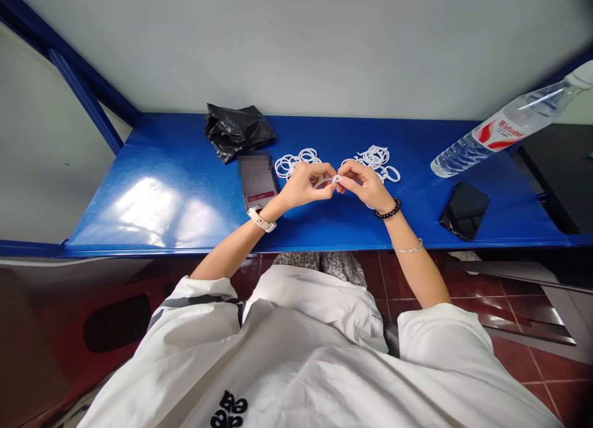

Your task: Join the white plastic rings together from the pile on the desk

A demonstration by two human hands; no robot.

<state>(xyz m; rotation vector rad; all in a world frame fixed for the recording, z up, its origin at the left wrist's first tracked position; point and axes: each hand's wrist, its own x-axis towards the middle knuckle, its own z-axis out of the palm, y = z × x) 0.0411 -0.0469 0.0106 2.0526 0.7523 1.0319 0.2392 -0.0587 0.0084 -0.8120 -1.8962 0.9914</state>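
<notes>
Between my two hands is a thin white plastic ring (324, 181), held above the blue table. My left hand (308, 184) pinches it from the left, thumb and fingers closed. From the right, my right hand (364, 182) grips the same ring near a small knob-like joint, fingertips almost touching those of the left. Behind the left hand lies a pile of white rings (287, 162). Another heap of white rings (376, 157), some with small ends sticking out, sits behind the right hand. The fingers partly hide the held ring.
A crumpled black plastic bag (238, 131) lies at the back left, with a lit phone (258, 181) before it. To the right stand a clear water bottle (503, 131) and a dark phone (464, 210). The blue table (222, 230) ends at a wall behind.
</notes>
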